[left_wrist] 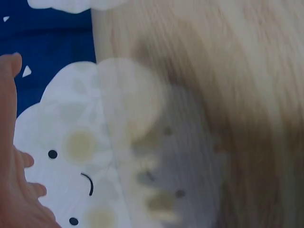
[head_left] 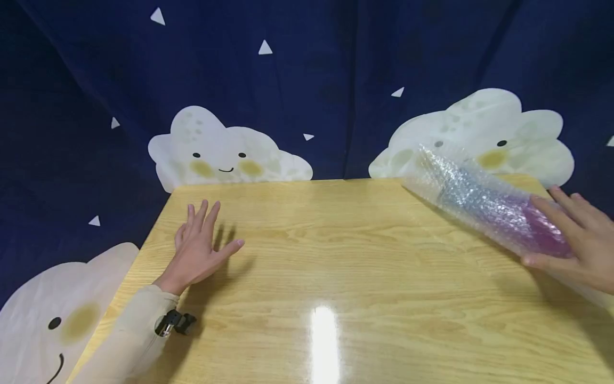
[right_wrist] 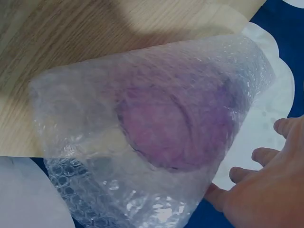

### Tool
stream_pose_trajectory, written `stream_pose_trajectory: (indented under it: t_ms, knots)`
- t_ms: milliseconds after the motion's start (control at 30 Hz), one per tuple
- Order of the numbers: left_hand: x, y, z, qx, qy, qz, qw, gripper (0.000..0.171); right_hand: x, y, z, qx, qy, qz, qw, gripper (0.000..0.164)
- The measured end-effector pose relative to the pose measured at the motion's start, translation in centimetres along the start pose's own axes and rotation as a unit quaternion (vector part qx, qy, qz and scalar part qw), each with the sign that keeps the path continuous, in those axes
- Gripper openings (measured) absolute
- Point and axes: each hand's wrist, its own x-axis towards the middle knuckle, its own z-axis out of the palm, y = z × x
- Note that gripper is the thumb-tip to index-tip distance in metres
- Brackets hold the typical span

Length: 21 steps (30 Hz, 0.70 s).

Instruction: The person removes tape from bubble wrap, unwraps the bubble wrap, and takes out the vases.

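While a pale sleeve (head_left: 122, 338) with a small black device (head_left: 175, 322) at its cuff crosses the near left of the wooden tabletop (head_left: 312, 256), the left hand (head_left: 198, 257) hangs above its left side, fingers spread and holding nothing; at its right side, the right hand (head_left: 582, 242) extends separated fingers over the bubble-wrap package (head_left: 489, 205), contact indeterminable; this package, purple and bluish within, slants towards its far right edge; beyond it hangs a navy curtain (head_left: 307, 74) printed with white clouds (head_left: 220, 136).

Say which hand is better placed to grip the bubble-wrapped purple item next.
Probably the right hand: it is at the near end of the bubble-wrapped purple item, while the left hand is across the table.
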Motion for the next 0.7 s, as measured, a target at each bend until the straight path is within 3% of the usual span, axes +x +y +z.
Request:
stream_pose_trajectory:
  t_ms: [233,467,700]
  knots:
    - [0.4,0.9,0.9,-0.02,0.01,0.001,0.9998,0.104,0.8,-0.4,-0.9,-0.029,0.004,-0.007,1.0,0.126]
    - [0.5,2.2,1.6,-0.039,0.012,0.014,0.9991,0.103,1.8,0.2,-1.2,-0.028,-0.046,0.023,0.998,0.127]
    - [0.5,4.0,2.6,-0.061,0.015,0.028,0.9976,0.102,2.5,1.3,-1.3,-0.052,-0.037,0.037,0.997,0.129]
